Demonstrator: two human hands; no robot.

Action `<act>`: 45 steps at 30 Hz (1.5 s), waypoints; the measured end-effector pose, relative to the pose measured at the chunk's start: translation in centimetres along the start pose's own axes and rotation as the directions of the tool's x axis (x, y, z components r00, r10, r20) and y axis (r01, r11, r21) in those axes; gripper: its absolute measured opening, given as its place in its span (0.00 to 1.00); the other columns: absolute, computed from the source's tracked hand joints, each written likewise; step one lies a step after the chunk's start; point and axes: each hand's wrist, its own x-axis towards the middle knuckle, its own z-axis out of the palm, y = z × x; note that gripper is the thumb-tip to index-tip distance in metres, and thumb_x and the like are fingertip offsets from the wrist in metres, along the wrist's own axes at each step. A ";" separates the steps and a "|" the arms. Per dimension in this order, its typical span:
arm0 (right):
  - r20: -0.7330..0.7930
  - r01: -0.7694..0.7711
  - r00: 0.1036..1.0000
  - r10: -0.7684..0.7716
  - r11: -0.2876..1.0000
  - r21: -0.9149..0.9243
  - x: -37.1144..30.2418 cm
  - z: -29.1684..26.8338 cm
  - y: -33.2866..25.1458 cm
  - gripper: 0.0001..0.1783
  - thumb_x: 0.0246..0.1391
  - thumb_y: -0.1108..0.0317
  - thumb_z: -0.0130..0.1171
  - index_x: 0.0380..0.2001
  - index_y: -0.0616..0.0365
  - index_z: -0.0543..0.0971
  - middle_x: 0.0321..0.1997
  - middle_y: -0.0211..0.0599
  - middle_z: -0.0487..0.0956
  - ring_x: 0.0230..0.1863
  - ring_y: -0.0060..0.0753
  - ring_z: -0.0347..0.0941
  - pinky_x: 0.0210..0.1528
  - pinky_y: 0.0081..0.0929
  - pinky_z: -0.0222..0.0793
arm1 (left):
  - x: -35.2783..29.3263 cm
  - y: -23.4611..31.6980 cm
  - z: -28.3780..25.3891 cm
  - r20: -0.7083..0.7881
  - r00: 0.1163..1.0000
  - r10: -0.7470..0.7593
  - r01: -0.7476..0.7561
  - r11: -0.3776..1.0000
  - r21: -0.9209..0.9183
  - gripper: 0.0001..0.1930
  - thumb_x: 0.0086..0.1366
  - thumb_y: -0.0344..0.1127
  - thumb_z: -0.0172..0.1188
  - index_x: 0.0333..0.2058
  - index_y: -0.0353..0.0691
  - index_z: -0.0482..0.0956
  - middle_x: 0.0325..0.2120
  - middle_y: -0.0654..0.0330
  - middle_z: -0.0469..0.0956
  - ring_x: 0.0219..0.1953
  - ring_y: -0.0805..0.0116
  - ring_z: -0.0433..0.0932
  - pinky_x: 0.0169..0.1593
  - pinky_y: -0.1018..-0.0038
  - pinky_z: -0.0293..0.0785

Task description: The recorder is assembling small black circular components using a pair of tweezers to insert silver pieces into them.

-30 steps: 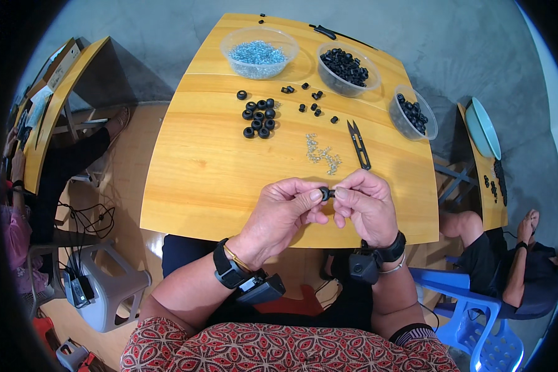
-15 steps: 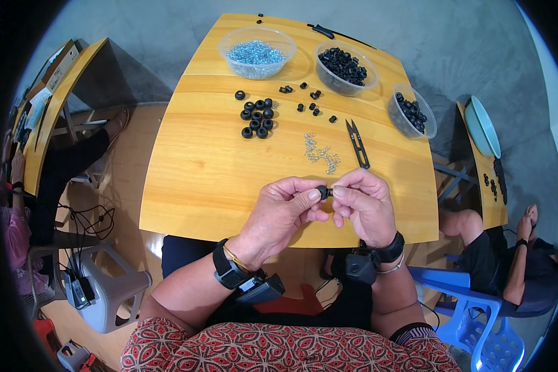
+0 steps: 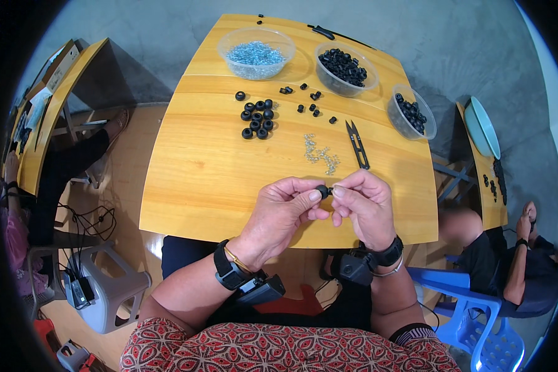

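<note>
Almost no change over the last second: both hands hold the same pose over the near edge of the yellow wooden table (image 3: pixel 186 186), so the fitting work on the part looks mid-step, not finished. Left to right: left hand (image 3: pixel 283 211) has thumb and forefinger clamped on a small black ring (image 3: pixel 321 191), right at the fingertips, held just above the table. Right hand (image 3: pixel 366 208) meets it from the right, fingertips pinched together on something tiny against the ring; too small to tell what. Farther out on the table: cluster of black rings (image 3: pixel 256 119) at left, clear tub of silvery-blue bits (image 3: pixel 255 54) far left, small pile of metal pieces (image 3: pixel 321 154) mid, black snips (image 3: pixel 356 142) just right of it, two tubs of black parts (image 3: pixel 347 67) far right.
</note>
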 end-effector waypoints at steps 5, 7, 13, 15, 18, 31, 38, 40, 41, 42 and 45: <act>-0.005 -0.004 1.000 0.004 1.000 0.024 0.0 -0.1 0.1 0.02 0.45 0.77 0.52 0.24 0.63 0.70 0.18 0.33 0.71 0.17 0.16 0.64 0.17 0.17 0.66 | -0.1 0.2 0.1 0.006 1.000 -0.009 0.009 1.000 -0.028 0.07 0.57 0.25 0.49 0.35 0.32 0.71 0.27 0.59 0.72 0.26 0.75 0.72 0.33 0.80 0.75; -0.030 -0.022 0.999 0.023 0.999 0.026 0.1 -0.2 0.0 0.02 0.45 0.77 0.52 0.24 0.63 0.70 0.18 0.33 0.71 0.16 0.16 0.64 0.17 0.17 0.66 | -0.1 0.2 0.1 0.006 1.000 -0.013 0.013 0.999 -0.040 0.07 0.57 0.25 0.50 0.34 0.32 0.71 0.27 0.60 0.72 0.26 0.76 0.71 0.33 0.80 0.75; 0.013 -0.011 1.000 0.010 0.999 0.044 0.0 -0.1 0.0 0.02 0.45 0.76 0.53 0.24 0.63 0.70 0.18 0.33 0.71 0.17 0.16 0.64 0.17 0.17 0.66 | 0.0 0.2 0.1 0.010 1.000 -0.009 0.009 0.999 -0.041 0.07 0.57 0.25 0.49 0.34 0.32 0.71 0.27 0.60 0.72 0.27 0.77 0.71 0.33 0.80 0.75; 0.014 -0.014 1.000 0.014 0.999 0.044 0.0 -0.2 0.0 0.02 0.45 0.76 0.53 0.24 0.63 0.70 0.18 0.33 0.71 0.17 0.16 0.64 0.17 0.16 0.66 | 0.0 0.2 0.0 0.009 1.000 -0.007 0.007 0.999 -0.038 0.07 0.57 0.25 0.49 0.34 0.32 0.71 0.27 0.60 0.72 0.26 0.77 0.71 0.33 0.80 0.75; 0.010 -0.019 1.000 0.018 0.999 0.046 0.1 -0.1 0.1 0.02 0.45 0.76 0.53 0.24 0.63 0.70 0.18 0.33 0.71 0.17 0.16 0.64 0.17 0.16 0.66 | 0.1 0.1 0.0 0.012 1.000 -0.001 0.001 0.999 -0.043 0.07 0.57 0.24 0.49 0.34 0.32 0.71 0.27 0.60 0.72 0.27 0.76 0.71 0.33 0.81 0.75; 0.091 -0.007 0.996 0.003 0.999 0.041 0.0 -0.3 0.3 0.02 0.46 0.76 0.53 0.24 0.63 0.70 0.20 0.33 0.72 0.19 0.18 0.67 0.20 0.17 0.68 | -0.1 0.1 0.0 0.039 0.999 0.010 -0.009 1.000 -0.028 0.06 0.57 0.24 0.49 0.34 0.32 0.72 0.28 0.57 0.73 0.28 0.74 0.73 0.34 0.80 0.75; 0.176 0.036 0.984 -0.017 0.994 -0.100 -0.1 -0.6 0.4 0.04 0.47 0.77 0.51 0.27 0.64 0.67 0.21 0.33 0.71 0.20 0.20 0.69 0.23 0.16 0.68 | -0.2 0.3 0.1 0.084 0.996 0.006 -0.006 1.000 -0.002 0.08 0.57 0.25 0.49 0.36 0.33 0.72 0.27 0.57 0.74 0.26 0.72 0.75 0.33 0.80 0.74; 0.182 0.018 0.983 0.008 0.990 -0.140 -0.2 -0.4 0.0 0.05 0.48 0.77 0.50 0.27 0.63 0.66 0.22 0.33 0.71 0.20 0.20 0.69 0.23 0.16 0.68 | -0.3 0.3 0.1 0.078 0.997 0.007 -0.009 1.000 0.026 0.08 0.57 0.26 0.50 0.36 0.34 0.72 0.26 0.58 0.74 0.26 0.73 0.75 0.33 0.80 0.74; 0.194 0.013 0.981 0.017 0.988 -0.155 -0.2 -0.5 0.0 0.05 0.48 0.77 0.50 0.27 0.63 0.65 0.22 0.33 0.70 0.20 0.20 0.69 0.23 0.15 0.67 | -0.3 0.1 0.0 0.072 0.997 0.010 -0.013 0.999 0.042 0.08 0.57 0.25 0.50 0.36 0.34 0.72 0.27 0.57 0.74 0.26 0.73 0.75 0.33 0.80 0.74; 0.205 0.010 0.978 0.025 0.985 -0.172 -0.2 -0.7 -0.2 0.05 0.47 0.77 0.50 0.27 0.63 0.65 0.22 0.33 0.70 0.20 0.21 0.69 0.22 0.15 0.67 | -0.2 0.1 0.0 0.069 0.998 0.012 -0.017 0.998 0.059 0.08 0.57 0.25 0.50 0.37 0.34 0.72 0.27 0.57 0.74 0.27 0.73 0.75 0.33 0.81 0.74; 0.225 0.005 0.974 0.036 0.984 -0.176 -0.2 -0.9 0.0 0.05 0.47 0.77 0.50 0.26 0.62 0.64 0.21 0.32 0.69 0.20 0.21 0.69 0.21 0.15 0.66 | -0.1 0.0 -0.2 0.083 0.996 0.044 -0.052 0.993 0.104 0.09 0.56 0.25 0.50 0.37 0.34 0.72 0.27 0.57 0.74 0.27 0.74 0.75 0.32 0.81 0.74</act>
